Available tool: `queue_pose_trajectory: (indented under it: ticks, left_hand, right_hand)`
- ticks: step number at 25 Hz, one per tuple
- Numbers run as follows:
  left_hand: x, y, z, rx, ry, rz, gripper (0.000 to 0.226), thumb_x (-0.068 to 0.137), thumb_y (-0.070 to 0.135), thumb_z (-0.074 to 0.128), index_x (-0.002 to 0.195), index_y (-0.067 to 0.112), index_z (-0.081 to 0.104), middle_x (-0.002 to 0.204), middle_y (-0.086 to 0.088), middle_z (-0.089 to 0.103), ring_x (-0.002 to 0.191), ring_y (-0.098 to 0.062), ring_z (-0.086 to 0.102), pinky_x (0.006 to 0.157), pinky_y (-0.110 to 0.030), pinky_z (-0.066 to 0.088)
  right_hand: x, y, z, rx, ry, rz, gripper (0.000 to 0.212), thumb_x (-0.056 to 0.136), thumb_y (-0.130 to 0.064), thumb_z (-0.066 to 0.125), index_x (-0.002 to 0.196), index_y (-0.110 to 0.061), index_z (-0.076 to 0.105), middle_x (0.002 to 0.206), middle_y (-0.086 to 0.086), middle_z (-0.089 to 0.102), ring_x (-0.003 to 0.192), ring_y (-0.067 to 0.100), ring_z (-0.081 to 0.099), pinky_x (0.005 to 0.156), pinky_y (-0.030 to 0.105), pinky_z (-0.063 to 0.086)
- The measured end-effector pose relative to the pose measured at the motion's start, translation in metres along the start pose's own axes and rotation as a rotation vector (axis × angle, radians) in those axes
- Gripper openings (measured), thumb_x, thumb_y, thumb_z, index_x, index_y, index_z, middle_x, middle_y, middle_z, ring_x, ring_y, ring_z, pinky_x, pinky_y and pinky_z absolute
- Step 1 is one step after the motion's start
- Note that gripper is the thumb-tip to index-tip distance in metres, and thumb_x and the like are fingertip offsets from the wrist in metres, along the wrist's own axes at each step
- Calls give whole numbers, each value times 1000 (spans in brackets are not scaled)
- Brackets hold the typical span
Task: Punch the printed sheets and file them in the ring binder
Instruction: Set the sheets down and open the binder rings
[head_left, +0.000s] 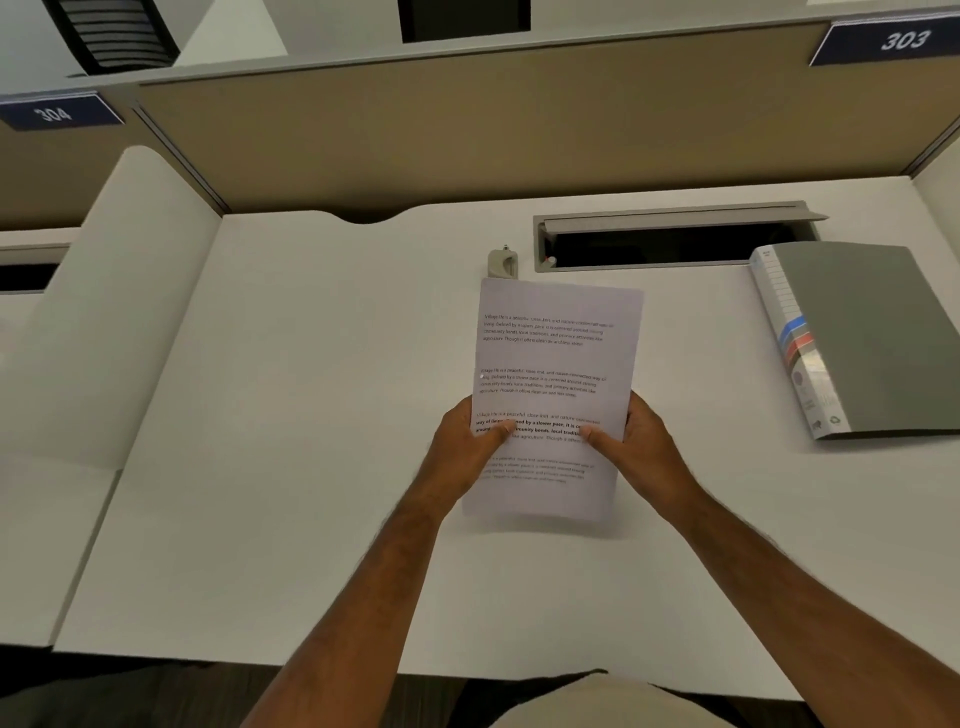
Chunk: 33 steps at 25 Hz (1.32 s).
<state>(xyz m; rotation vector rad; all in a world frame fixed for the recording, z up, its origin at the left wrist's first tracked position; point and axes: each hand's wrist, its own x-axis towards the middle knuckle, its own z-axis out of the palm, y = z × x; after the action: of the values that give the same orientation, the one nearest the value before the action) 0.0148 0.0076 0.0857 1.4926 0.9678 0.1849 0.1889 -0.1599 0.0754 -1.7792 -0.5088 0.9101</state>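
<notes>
Both hands, left hand (470, 441) and right hand (631, 434), grip sheets (550, 364) above bench (311, 415). Risk: uneven stack gives misaligned holes at punch (503, 262).

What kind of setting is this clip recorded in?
Most likely an open-plan office or study hall with numbered desk cubicles. A tan partition backs the white desk, number plates reading 303 and 304 mark neighbouring bays, and a cable hatch is set into the desktop.
</notes>
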Motion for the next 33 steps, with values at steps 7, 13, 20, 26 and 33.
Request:
queue_pose_trajectory:
  ticks: [7,13,20,26,33]
  left_hand:
    - [1,-34,-45,70,62,-58,45,95,34,71,137,28,55,122,7,71,96,-16,75,79,-32,64]
    - [2,-61,-97,112,116,-79,42,96,31,69,135,26,55,124,5,70,98,-13,72,76,-24,62]
    - [0,-82,-162,217,193,-77,42,96,28,70,134,24,52,123,5,66,100,-10,69,76,-23,59]
    - [-4,-88,-210,237,259,-69,41,95,22,72,132,21,55,118,6,68,101,-10,69,74,-20,56]
    - [1,-92,-244,279,276,-86,38,95,18,71,129,19,55,116,4,66,97,-8,67,72,-20,53]
  right_hand:
    - [12,16,55,29,-71,189,43,91,-29,73,126,-24,48,119,-5,71,100,9,71,72,21,53]
    - [22,20,108,-29,-229,208,45,94,-22,70,129,-24,42,124,0,64,104,10,65,74,21,54]
    - [27,2,166,-102,-349,141,49,96,-21,67,136,-26,39,123,4,63,108,17,66,89,35,59]
    - [34,-20,207,-159,-456,133,56,96,-19,66,145,-20,40,122,1,63,109,19,65,91,39,58]
    - [45,-37,239,-258,-593,121,58,95,-14,65,147,-19,39,120,-3,60,107,17,64,87,37,57]
